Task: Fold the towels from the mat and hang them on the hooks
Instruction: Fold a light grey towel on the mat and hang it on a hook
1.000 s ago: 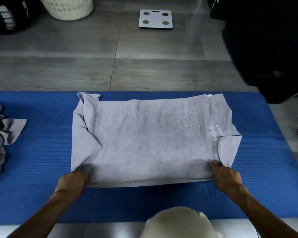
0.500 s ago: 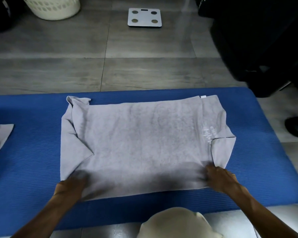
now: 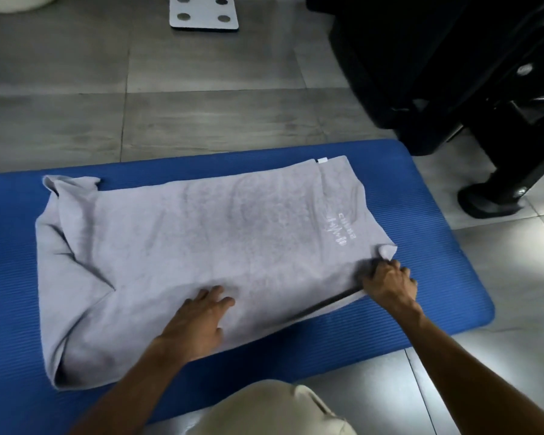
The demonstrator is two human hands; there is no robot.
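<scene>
Towel [image 3: 201,246] on mat [image 3: 421,293]; right hand [image 3: 390,282] grips near-right edge, left hand [image 3: 198,321] flat

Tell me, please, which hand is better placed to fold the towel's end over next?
The right hand, probably: it already grips the towel at its near right corner, while the left hand lies flat on the cloth, pinning the middle.

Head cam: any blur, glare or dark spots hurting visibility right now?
Head view: dim overall; the black equipment at upper right is nearly featureless. Glare brightens the floor tiles at lower right. Left hand and right hand look slightly soft. The towel logo is legible only as pale marks. Mat edges bow from the wide lens.
</scene>
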